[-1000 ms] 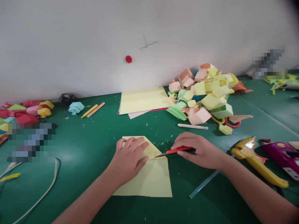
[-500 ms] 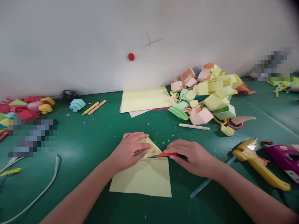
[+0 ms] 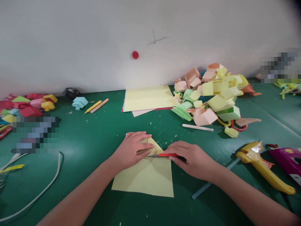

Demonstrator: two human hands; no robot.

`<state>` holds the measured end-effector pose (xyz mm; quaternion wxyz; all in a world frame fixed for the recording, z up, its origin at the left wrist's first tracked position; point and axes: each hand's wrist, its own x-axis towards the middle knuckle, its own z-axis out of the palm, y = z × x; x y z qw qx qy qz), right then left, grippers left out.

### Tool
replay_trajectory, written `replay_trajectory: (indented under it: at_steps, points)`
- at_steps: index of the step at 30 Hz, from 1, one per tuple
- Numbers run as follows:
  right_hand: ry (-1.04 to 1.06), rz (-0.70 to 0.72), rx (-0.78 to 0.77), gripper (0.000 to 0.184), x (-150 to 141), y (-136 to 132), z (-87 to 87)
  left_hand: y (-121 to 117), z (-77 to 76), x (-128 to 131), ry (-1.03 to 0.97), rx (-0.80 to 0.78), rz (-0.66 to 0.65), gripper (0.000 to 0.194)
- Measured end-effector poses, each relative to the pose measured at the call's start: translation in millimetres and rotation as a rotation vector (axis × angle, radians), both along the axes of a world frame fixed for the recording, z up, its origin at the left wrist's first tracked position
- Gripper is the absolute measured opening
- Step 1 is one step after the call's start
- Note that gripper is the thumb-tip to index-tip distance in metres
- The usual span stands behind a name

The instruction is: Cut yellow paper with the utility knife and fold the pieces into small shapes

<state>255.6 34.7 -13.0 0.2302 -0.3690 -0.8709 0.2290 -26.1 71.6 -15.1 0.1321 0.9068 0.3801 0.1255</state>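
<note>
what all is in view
Paper: 1, yellow, front centre
Knife: 1, red, on paper
Stack: 1, yellow top, back
Paper piles: 2, multicoloured, left, right
Folded piece: 1, blue, left
Ball: 1, black, left
Pens: 3, yellow, orange, white, behind paper
Wall: 1, white, behind
Disc: 1, red, wall
Scribble: 1, grey, wall
Loops: 2, yellow, red, right
Glue gun: 1, yellow, right
Device: 1, purple, right
Rod: 1, translucent, right
Cord: 1, white, left
Strip: 1, yellow, left
Shreds: several, green, right
Table: 1, green, below
Left hand: 1, bare, on paper
Right hand: 1, bare, on knife
</note>
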Motion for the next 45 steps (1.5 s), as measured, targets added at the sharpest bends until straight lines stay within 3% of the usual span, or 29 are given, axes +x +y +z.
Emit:
replay_trajectory:
  at_steps: [45]
  points:
    - [-0.011,0.004,0.017,0.025,0.9,1.8,-0.6,-0.1,1.2,1.5,-0.016,-0.013,0.013,0.023]
